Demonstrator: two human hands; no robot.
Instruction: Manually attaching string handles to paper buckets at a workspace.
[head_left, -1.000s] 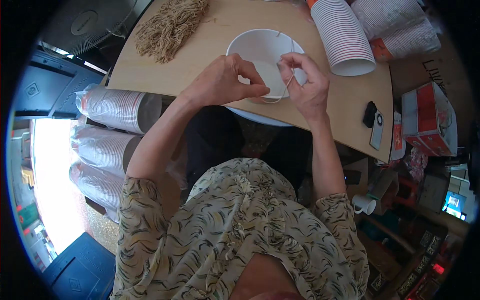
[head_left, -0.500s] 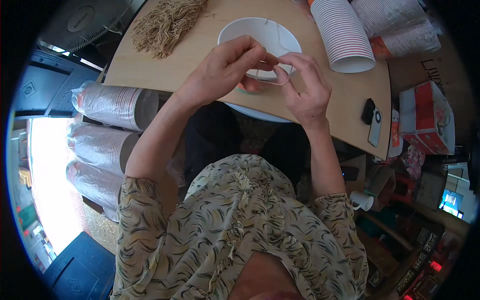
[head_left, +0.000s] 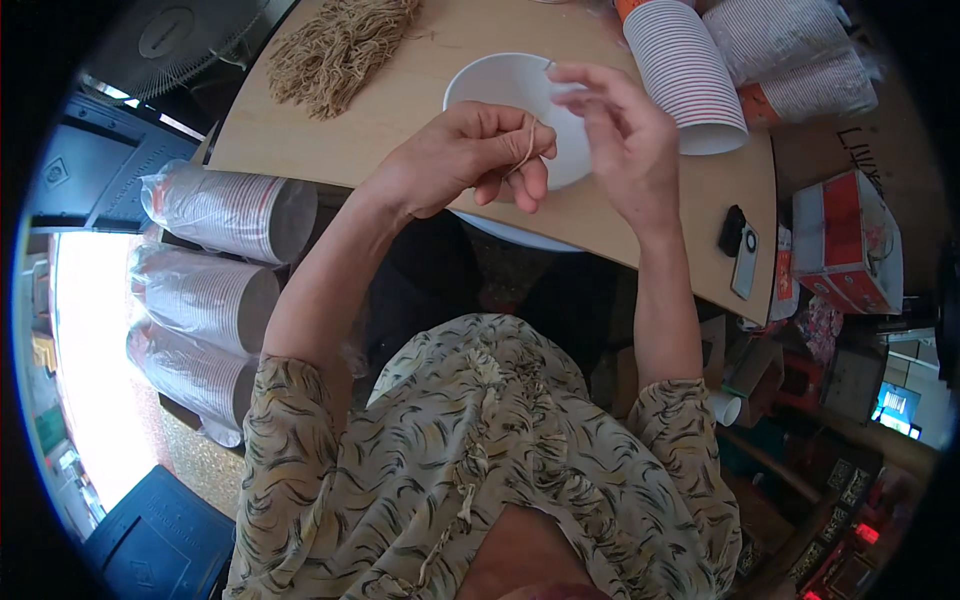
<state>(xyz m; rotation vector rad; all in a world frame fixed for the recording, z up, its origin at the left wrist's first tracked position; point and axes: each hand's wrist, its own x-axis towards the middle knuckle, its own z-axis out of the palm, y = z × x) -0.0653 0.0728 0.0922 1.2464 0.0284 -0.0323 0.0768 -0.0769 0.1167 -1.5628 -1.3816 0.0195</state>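
Observation:
My left hand (head_left: 490,155) is closed over the near rim of a large white paper bucket (head_left: 480,75). A thin tan cord (head_left: 528,148) is pinched between its thumb and fingers and loops over the fingertips. Beside it, my right hand (head_left: 632,135) is raised above the bucket's right side, apart from the left. Its fingers are bent and spread from the thumb, slightly blurred, and nothing shows between them. The bucket stands mouth up at the table's near edge, its front partly behind my left hand. At the far left of the table lies a bundle of tan cords (head_left: 340,60).
A stack of white paper buckets (head_left: 685,80) lies at the table's far right, beside wrapped stacks (head_left: 800,60). A phone (head_left: 746,262) and a small black object (head_left: 732,230) are near the right edge. Wrapped bucket stacks (head_left: 215,210) lie left, below the table. A red-and-white carton (head_left: 845,240) stands right.
My hands were together, both fingering the cord over the bucket; now the right has drawn up and right, apart from it. The left has moved slightly down, still holding the cord.

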